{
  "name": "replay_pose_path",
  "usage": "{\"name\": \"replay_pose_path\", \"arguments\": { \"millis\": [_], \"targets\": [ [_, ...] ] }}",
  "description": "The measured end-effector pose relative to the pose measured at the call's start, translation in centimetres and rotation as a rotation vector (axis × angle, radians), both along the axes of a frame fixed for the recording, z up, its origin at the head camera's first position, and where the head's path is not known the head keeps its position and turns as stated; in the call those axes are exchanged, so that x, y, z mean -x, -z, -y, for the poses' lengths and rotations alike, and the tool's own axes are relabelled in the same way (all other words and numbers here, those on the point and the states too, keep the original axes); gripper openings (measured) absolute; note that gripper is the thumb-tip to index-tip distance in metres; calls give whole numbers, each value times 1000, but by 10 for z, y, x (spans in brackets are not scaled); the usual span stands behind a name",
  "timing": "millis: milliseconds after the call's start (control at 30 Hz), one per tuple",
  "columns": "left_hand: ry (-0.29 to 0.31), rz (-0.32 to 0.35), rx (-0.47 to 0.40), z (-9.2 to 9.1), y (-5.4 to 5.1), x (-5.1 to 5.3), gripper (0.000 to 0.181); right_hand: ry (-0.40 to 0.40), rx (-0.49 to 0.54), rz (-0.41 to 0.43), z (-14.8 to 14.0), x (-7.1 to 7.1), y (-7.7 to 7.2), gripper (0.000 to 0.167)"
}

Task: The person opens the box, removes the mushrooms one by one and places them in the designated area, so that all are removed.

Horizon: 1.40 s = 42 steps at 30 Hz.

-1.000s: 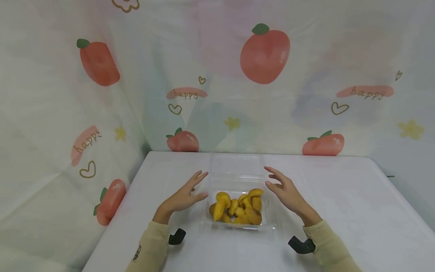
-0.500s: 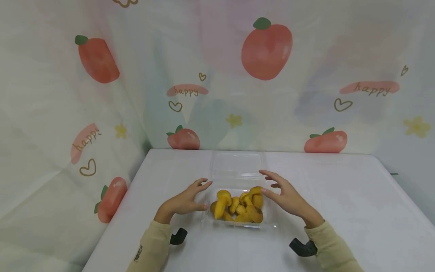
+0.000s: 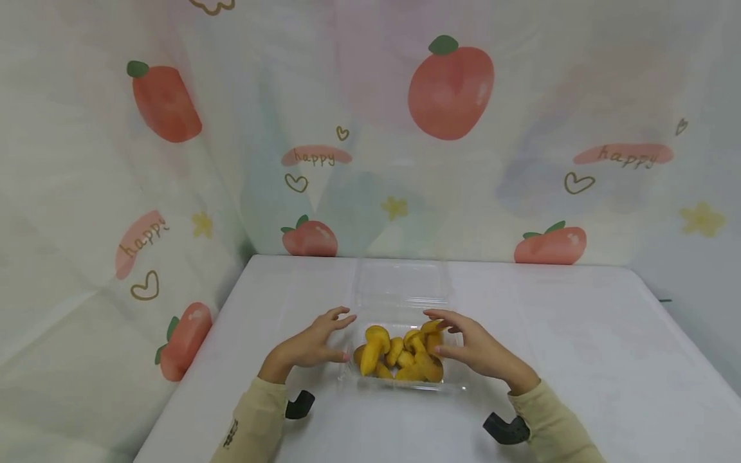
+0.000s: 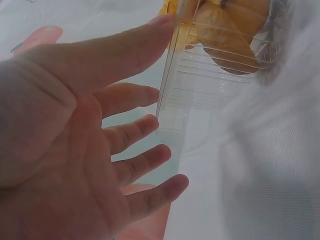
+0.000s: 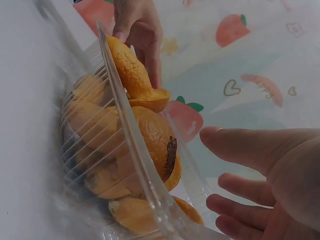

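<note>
Nearest, two tan sleeves point(image 3: 249, 418) come in from the near side, each w/ a black curved piece point(image 3: 300, 405) at the wrist. L hand point(image 3: 307, 342): fingers loosely spread, palm toward the box, thumb tip right at its L rim; can't tell if they touch. R hand point(image 3: 483, 350): also relaxed, fingers and thumb apart, over the box's R end, just clear of the contents per the R wrist cam. Btwn them, on the white table point(image 3: 579, 334), sits a clear plastic clamshell box point(image 3: 405, 385), approx. midway btwn the L and R edges, long side roughly parallel to the far edge. Inside: a pile of yellow mushrooms point(image 3: 405, 359), some rising above the rim; one at the R end has a dark mark point(image 5: 171, 155). Behind, the clear lid point(image 3: 402, 283) is folded back toward the far edge; can't tell if it's flat. Past that edge, a pastel backdrop point(image 3: 359, 83) w/ red fruit prints point(image 3: 451, 93), hearts & "happy" lettering.
</note>
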<state>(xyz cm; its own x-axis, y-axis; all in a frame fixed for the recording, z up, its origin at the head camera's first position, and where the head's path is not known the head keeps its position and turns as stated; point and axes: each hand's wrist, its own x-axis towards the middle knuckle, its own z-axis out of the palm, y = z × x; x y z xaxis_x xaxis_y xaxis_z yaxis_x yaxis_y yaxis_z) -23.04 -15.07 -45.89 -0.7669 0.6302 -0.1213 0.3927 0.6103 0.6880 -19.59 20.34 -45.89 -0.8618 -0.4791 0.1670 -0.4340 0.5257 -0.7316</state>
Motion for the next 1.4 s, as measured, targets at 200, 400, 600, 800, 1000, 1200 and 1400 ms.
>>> {"name": "replay_pose_path", "arguments": {
  "millis": [200, 400, 600, 800, 1000, 1200, 1400],
  "targets": [
    [-8, 37, 7, 1, 5, -6, 79, 10, -36, 17, 2, -10, 7, 60],
    [17, -1, 7, -1, 7, -3, 81, 12, -48, -24, -1, -14, 5, 60],
    [11, 9, 3, -12, 5, 2, 81, 13, -62, -41, -7, -16, -1, 60],
    [1, 9, 9, -7, 1, 1, 82, -24, -61, -64, -2, -11, 2, 59],
    [-15, 14, 7, -3, 0, 1, 81, -49, -70, -34, 1, -7, 1, 61],
    [-11, 13, 13, -3, 0, 0, 81, -78, -73, 6, 0, -10, -2, 63],
    [-17, 0, 35, -1, 1, 0, 81, -130, -86, 21, 1, -11, -3, 65]
  ]
}}
